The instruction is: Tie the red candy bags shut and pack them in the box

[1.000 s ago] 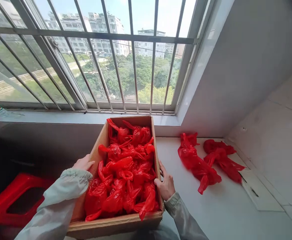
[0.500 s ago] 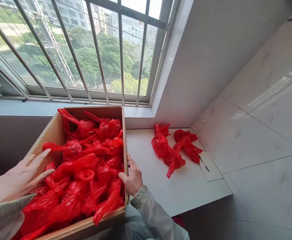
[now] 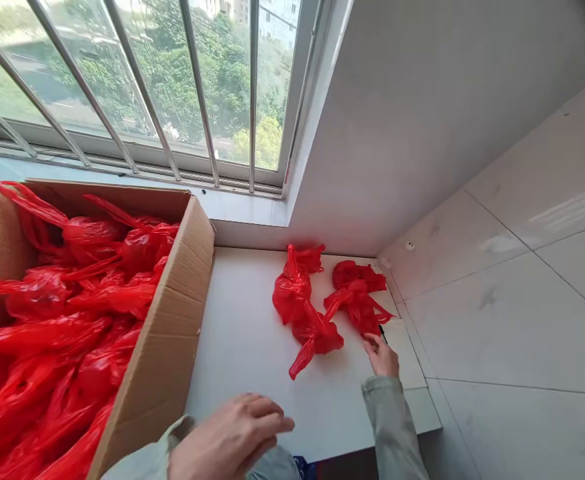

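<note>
My right hand (image 3: 383, 357) is at the lower edge of a red plastic bag (image 3: 359, 300), its fingers partly bent and loosely apart. A dark pen (image 3: 382, 331) lies right by those fingertips, mostly hidden. My left hand (image 3: 235, 433) hovers over the front of the white tabletop, fingers loosely stretched with nothing in them. Between the hands and the wall lies another knotted red plastic bag (image 3: 305, 313). On the left stands an open cardboard box (image 3: 172, 327), packed with several tied red plastic bags (image 3: 57, 340); neither hand touches it.
The white table (image 3: 242, 320) meets a tiled wall (image 3: 512, 320) on the right. A flat white pad or card (image 3: 405, 353) lies along that side, partly behind my right hand. A barred window (image 3: 212, 100) with a sill (image 3: 252, 212) is behind.
Both hands have left the cardboard box and moved right, my right hand reaching the farther red bag and pen. The view has turned right, so the box sits farther left.
</note>
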A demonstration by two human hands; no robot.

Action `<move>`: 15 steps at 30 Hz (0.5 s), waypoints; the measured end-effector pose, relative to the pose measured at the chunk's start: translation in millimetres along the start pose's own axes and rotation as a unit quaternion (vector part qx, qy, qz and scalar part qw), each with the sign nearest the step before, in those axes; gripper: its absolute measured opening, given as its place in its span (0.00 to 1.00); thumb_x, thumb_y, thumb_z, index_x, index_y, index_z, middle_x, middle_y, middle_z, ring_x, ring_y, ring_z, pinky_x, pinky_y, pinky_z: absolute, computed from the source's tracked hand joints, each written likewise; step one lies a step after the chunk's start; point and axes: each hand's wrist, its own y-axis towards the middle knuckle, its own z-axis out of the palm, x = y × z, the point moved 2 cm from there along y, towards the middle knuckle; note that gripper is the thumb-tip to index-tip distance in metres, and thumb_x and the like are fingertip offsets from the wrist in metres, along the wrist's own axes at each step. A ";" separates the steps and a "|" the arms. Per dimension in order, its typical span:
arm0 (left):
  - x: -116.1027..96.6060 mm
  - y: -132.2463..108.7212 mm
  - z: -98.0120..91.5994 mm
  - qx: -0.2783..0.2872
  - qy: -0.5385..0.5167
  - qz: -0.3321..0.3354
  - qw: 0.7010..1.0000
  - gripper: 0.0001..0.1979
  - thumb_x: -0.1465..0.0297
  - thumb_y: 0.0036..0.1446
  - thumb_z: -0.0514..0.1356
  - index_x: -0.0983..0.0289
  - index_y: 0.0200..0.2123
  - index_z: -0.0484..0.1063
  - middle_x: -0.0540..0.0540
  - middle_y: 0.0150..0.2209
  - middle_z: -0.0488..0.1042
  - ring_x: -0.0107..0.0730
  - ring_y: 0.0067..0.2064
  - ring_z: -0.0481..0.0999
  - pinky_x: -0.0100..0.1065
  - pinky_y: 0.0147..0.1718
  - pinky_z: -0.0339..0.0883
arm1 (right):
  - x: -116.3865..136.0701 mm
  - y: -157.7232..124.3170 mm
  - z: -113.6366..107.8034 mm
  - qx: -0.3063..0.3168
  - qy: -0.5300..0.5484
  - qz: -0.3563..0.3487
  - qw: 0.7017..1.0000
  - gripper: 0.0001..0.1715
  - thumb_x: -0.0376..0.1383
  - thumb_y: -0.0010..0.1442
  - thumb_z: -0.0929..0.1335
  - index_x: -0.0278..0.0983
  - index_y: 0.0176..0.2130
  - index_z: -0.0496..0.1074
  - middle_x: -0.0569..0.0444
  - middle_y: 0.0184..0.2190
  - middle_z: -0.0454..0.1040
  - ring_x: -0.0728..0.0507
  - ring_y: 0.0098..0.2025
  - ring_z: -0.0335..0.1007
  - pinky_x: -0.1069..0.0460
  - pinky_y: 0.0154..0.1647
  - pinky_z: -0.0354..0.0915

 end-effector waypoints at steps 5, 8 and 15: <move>41.1 111.3 95.0 -0.050 0.094 0.021 0.994 0.09 0.80 0.60 0.60 0.61 0.40 0.76 0.56 0.46 0.79 0.45 0.55 0.75 0.43 0.50 0.71 | -115.7 65.7 -25.0 -0.015 -0.146 0.131 0.981 0.19 0.41 0.67 0.68 0.36 0.55 0.70 0.47 0.54 0.71 0.41 0.52 0.71 0.41 0.52 0.71; 49.5 165.8 157.4 -0.059 0.120 0.058 0.989 0.07 0.74 0.64 0.60 0.60 0.41 0.77 0.58 0.60 0.71 0.54 0.67 0.60 0.60 0.62 0.58 | -143.0 91.6 -4.1 -0.007 -0.195 0.128 0.972 0.26 0.43 0.66 0.69 0.37 0.59 0.66 0.45 0.59 0.66 0.38 0.56 0.68 0.39 0.54 0.69; 102.6 204.7 232.6 -0.056 0.160 -0.014 0.985 0.14 0.68 0.65 0.61 0.65 0.53 0.73 0.60 0.59 0.71 0.47 0.63 0.67 0.57 0.61 0.60 | -160.5 101.4 24.5 -0.010 -0.241 0.102 0.965 0.26 0.40 0.66 0.68 0.33 0.60 0.66 0.40 0.55 0.69 0.34 0.54 0.69 0.40 0.50 0.71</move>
